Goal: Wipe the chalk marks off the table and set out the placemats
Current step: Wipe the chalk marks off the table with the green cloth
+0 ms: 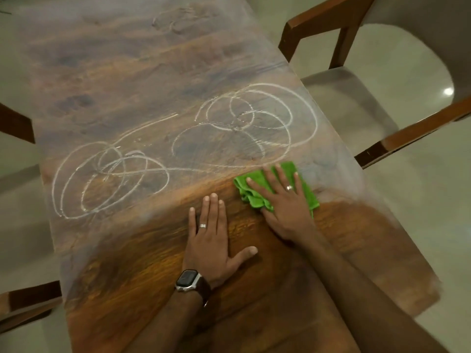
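White chalk loops (257, 123) cover the middle of the dark wooden table (127, 289), with a second cluster of chalk scribbles (107, 179) to the left and fainter chalk marks (175, 21) at the far end. My right hand (285, 202) lies flat on a green cloth (254, 197), pressing it onto the table just below the right loops. Beside it, my left hand (211, 238) rests flat on the bare wood, fingers together, thumb out, a watch on the wrist. No placemats are in view.
A wooden chair (339, 24) with a pale seat stands at the table's right side. Parts of other chair frames (17, 123) show at the left edge. Pale tiled floor (420, 200) surrounds the table.
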